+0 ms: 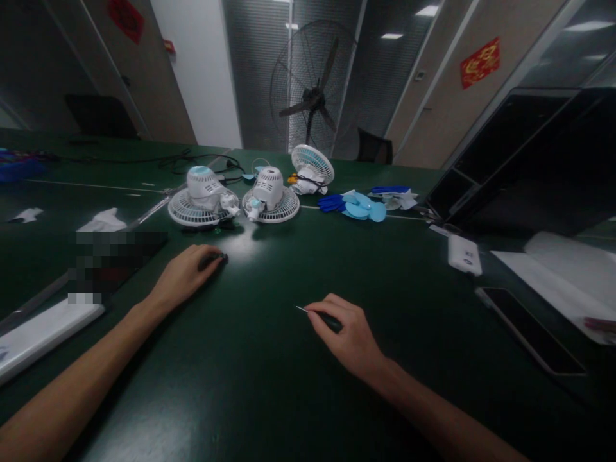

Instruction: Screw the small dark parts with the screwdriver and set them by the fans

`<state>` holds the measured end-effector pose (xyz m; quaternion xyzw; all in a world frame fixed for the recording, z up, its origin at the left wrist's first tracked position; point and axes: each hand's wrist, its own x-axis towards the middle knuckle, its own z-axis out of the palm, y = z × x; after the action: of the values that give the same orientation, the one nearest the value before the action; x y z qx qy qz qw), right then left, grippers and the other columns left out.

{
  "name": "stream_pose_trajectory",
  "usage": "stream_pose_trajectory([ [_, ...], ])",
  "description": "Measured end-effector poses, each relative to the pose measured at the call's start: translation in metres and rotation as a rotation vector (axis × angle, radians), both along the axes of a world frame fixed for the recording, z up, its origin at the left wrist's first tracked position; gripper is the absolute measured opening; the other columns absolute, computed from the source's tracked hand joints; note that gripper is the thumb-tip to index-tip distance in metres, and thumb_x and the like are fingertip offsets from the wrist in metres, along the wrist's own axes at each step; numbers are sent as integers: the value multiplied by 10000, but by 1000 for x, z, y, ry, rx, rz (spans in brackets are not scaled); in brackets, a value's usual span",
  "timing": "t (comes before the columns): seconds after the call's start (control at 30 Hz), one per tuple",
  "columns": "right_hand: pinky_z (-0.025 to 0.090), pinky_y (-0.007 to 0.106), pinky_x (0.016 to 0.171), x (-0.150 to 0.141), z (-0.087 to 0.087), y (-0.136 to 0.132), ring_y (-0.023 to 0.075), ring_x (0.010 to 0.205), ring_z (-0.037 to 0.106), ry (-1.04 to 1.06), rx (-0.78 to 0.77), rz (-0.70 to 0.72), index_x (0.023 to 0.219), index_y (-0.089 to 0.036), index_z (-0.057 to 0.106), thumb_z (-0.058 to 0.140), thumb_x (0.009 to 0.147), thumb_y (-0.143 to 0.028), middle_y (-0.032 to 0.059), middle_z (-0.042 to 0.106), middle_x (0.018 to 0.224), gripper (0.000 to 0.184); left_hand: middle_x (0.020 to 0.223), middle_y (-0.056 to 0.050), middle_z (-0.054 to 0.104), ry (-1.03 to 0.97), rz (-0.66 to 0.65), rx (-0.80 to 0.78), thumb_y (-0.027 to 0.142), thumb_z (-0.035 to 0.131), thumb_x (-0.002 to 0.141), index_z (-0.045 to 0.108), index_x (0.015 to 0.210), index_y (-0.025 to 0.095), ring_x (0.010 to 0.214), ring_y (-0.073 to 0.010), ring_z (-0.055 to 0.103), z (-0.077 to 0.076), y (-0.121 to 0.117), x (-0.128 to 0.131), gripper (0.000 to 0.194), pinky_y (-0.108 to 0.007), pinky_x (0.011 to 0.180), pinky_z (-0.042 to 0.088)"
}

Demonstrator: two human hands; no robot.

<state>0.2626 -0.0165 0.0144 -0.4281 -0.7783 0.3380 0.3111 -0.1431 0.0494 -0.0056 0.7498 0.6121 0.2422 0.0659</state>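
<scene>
My left hand [185, 274] rests on the dark green table [269, 385], fingers curled over a small dark object [214, 258] I cannot make out. My right hand [347, 335] is closed on a thin screwdriver [308, 310] whose metal tip points left, just above the tabletop. Beyond my hands lie two small white and light-blue fans, face down: one [202, 196] on the left, one [269, 194] beside it. A third small fan [312, 168] stands tilted behind them.
Light-blue fan blades [364, 209] and blue gloves [332, 202] lie right of the fans. A white device [464, 254], a dark tablet [529, 330] and white paper [563, 273] sit at the right. A large floor fan [312, 86] stands behind the table. A white tray [43, 330] lies at the left.
</scene>
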Motion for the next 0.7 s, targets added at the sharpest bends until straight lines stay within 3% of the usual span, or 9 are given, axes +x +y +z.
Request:
stream_pose_trajectory([
  [0.7,567,304,716,-1,0,0,177,837,671,-5,-2,-9,1113,-220,775,583,1040,-270,52,713,1001,212,1165,-124,713,33,-23,3,508,553,993,662,1239,222,1074,-320,676,-2,1,-1,393,-422,880,539],
])
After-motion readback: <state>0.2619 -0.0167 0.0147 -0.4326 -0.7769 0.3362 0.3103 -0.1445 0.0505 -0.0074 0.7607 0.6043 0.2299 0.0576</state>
